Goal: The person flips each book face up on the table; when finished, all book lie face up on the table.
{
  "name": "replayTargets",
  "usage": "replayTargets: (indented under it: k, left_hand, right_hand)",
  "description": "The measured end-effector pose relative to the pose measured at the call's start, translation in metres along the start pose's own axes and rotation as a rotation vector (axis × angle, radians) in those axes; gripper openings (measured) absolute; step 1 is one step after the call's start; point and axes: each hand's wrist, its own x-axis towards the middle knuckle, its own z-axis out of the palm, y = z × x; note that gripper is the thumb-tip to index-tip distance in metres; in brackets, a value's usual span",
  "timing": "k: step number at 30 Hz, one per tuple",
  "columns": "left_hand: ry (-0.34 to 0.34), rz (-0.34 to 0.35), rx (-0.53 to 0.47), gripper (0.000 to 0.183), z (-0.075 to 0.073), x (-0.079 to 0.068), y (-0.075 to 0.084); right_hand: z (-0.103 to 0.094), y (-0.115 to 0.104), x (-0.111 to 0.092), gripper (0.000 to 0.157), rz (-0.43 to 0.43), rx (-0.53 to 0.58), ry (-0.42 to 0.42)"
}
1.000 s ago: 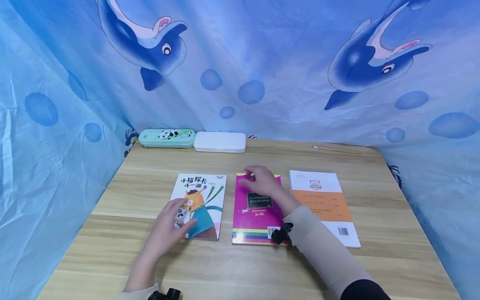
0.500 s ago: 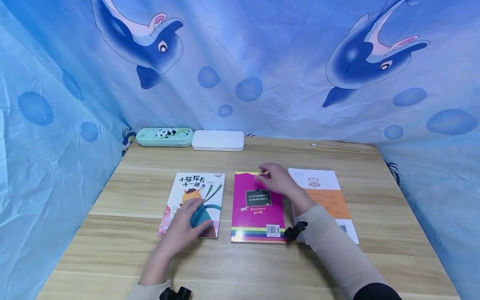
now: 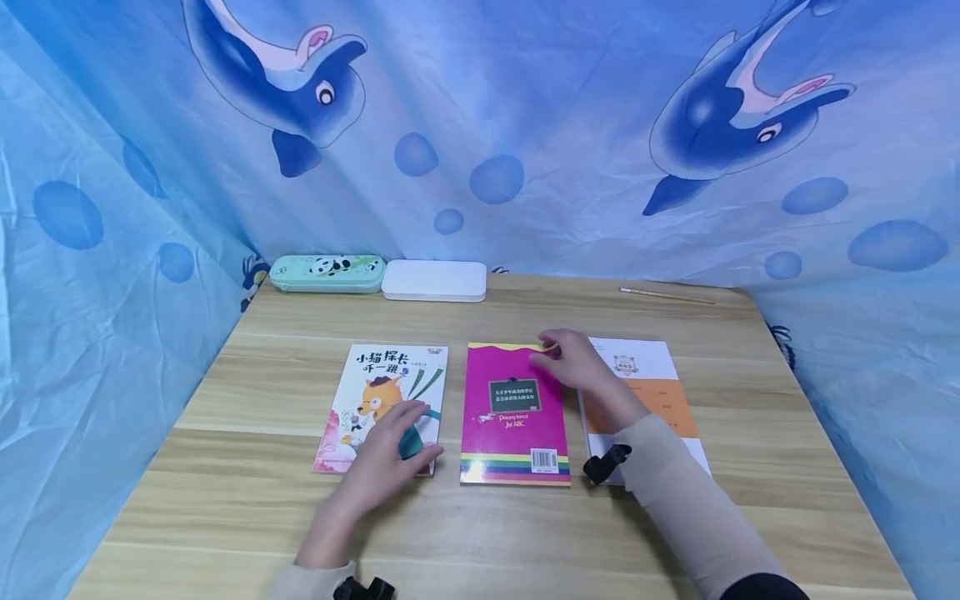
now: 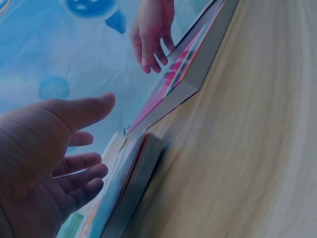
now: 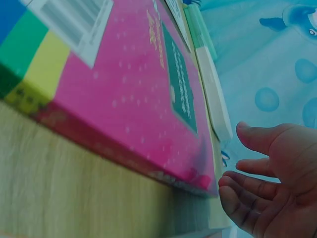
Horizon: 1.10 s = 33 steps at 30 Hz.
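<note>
Three books lie in a row on the wooden table (image 3: 247,517). My left hand (image 3: 382,458) hovers over the lower part of the left one, a picture book (image 3: 382,392) with an orange cat on its cover. Its thumb and fingers are spread, with nothing between them, as the left wrist view also shows. In the middle is a magenta book (image 3: 510,433) with a rainbow band. My right hand (image 3: 581,362) is at that book's upper right corner, fingers loosely bent and holding nothing. The right forearm partly covers a white and orange book (image 3: 660,396) on the right.
At the back left, a mint pencil case (image 3: 327,273) with pandas stands beside a flat white case (image 3: 433,281). A thin pencil (image 3: 667,296) lies near the back right edge. Blue dolphin-printed sheeting (image 3: 570,125) rises behind the table and along both sides.
Both hands have shifted rightward: the left across the cat book's lower part, the right from over the magenta book to its upper right corner. The books stay in place.
</note>
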Motion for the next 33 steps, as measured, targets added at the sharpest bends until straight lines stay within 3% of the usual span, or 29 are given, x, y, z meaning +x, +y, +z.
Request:
replayTargets:
  k: [7,16,25,33]
  left_hand:
    - [-0.028,0.015,0.01,0.068,0.008,0.0,0.005]
    - [-0.07,0.113,0.029,0.073,0.022,0.003,0.016]
    - [-0.177,0.168,0.024,0.078,0.032,0.0,0.021]
    - [-0.169,0.165,0.04,0.074,0.039,0.002,0.023]
  right_hand:
    - [-0.003,0.01,-0.003,0.052,-0.003,-0.019,0.012]
    - [-0.003,0.019,-0.005,0.051,0.034,-0.007,0.034]
    - [0.004,0.021,-0.003,0.021,-0.026,0.013,0.019]
    - [-0.001,0.021,-0.005,0.041,-0.001,0.033,0.037]
